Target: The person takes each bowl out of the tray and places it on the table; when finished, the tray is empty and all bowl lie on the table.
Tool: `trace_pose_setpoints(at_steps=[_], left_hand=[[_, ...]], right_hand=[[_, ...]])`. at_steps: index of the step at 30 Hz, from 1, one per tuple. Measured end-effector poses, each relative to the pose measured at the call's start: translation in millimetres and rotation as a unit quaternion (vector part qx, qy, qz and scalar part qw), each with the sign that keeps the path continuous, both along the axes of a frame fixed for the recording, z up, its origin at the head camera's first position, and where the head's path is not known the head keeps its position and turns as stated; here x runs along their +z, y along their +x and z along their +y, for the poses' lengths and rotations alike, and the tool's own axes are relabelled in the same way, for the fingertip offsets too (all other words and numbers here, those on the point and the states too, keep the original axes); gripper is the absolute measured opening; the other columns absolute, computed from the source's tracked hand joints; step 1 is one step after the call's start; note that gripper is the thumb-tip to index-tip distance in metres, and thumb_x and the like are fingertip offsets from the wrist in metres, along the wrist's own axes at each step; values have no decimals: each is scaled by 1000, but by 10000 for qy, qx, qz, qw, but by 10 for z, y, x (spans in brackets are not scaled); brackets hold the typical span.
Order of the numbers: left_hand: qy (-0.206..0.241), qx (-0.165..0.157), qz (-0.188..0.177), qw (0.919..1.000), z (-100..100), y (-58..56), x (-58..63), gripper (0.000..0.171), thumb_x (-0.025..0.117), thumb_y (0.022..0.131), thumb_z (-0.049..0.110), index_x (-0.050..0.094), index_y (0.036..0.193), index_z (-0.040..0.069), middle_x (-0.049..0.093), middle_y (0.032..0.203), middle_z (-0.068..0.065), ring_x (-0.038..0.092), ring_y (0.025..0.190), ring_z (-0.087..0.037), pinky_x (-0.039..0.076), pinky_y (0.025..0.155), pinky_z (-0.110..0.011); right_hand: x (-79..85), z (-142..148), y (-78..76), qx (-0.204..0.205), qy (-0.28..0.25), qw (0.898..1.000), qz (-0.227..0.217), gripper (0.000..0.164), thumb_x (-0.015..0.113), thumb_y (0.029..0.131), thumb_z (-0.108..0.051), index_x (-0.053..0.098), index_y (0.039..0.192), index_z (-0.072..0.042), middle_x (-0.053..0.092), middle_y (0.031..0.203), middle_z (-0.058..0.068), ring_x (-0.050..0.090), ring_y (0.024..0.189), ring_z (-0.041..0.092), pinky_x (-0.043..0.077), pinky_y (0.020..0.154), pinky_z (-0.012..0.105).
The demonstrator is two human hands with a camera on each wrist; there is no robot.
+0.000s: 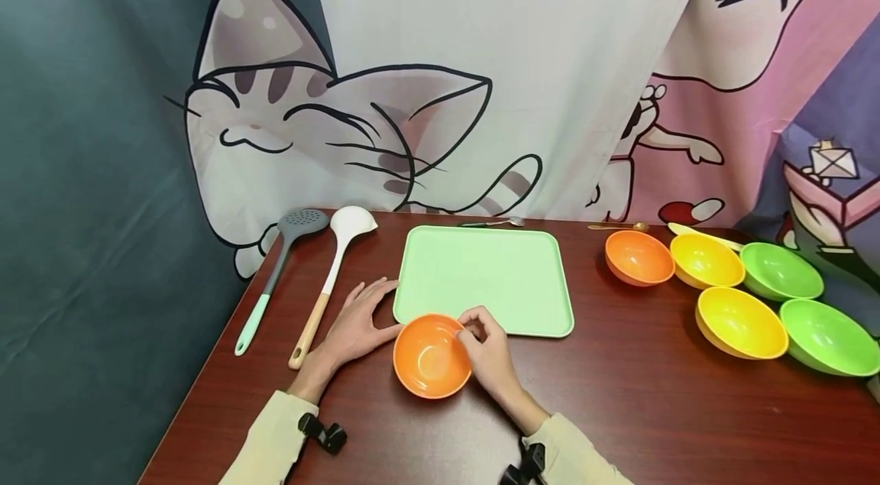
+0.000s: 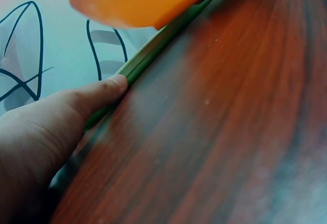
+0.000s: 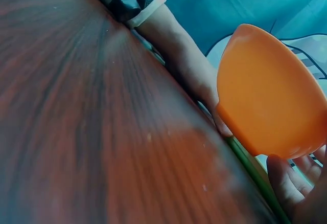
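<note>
My right hand grips an orange bowl by the right side of its rim. In the right wrist view, this bowl hangs raised off the table, with the thumb near its base. The bowl is near the front edge of a light green tray. At the tray's front left corner, my left hand lies with fingers extended. Its thumb touches the tray's edge in the left wrist view.
A grey slotted spatula and a white ladle lie at left. A second orange bowl, yellow bowls and green bowls stand at right. Small spoons lie along the back edge.
</note>
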State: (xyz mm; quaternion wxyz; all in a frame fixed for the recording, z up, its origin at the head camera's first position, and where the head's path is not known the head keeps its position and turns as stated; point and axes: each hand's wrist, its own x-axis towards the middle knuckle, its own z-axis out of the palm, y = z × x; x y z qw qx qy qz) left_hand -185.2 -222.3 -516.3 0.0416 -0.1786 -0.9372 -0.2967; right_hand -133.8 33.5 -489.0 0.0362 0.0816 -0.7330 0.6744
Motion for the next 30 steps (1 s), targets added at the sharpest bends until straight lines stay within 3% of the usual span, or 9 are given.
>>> trace_pose_setpoints(at_steps=[8,23,30], left_hand=[[-82,37,46,9999,10,10,-22,85,74,80,63,48,148,19,51,149,1,36,148,-26,17,123,-53],[-54,27,127,9999,13,16,-25,84,74,80,61,47,148,21,51,150,2,35,148,-25,17,123,-52],[41,58,84,9999,15,27,-20,85,76,79,59,47,148,19,51,150,-1,35,148,-26,16,124,-51]], right_hand=[[-175,244,75,33,17,9995,328,17,59,84,12,59,97,1,64,85,14,60,71,6,49,65,18],[-177,806,277,129,391,9973,603,20,59,83,16,60,94,-1,59,84,6,58,71,4,50,64,18],[-131,1043,335,-220,398,9979,460,17,59,85,16,61,96,3,62,87,-3,62,74,3,52,64,18]])
